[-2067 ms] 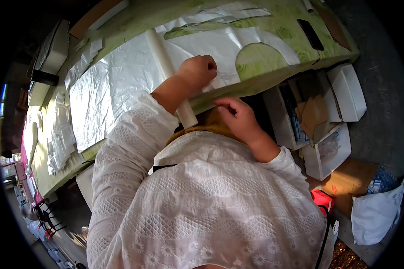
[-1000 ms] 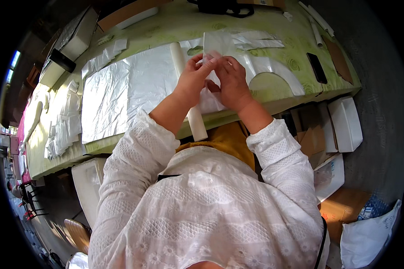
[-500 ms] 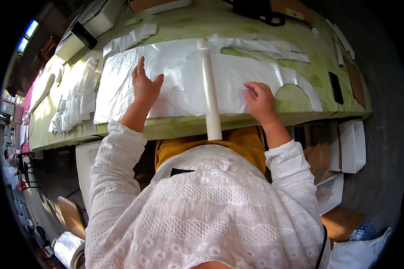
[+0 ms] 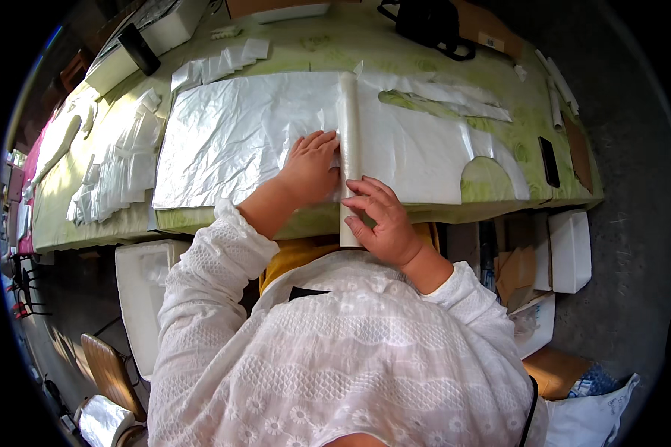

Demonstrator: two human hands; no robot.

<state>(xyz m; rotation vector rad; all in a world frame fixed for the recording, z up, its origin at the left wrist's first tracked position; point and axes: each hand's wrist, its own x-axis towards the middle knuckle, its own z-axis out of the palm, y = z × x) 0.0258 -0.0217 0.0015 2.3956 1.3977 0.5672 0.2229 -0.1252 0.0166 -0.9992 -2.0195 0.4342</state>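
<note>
The left hand (image 4: 311, 170) lies flat and open on the white plastic sheet (image 4: 238, 134), fingertips touching the long white roll (image 4: 349, 141). The right hand (image 4: 380, 220) curls its fingers around the roll's near end, which overhangs the near edge of the green surface (image 4: 440, 67). The roll lies across the sheet, running toward the far edge. Folded white pieces (image 4: 115, 179) are stacked near the left edge, and a black phone (image 4: 549, 162) lies near the right edge.
</note>
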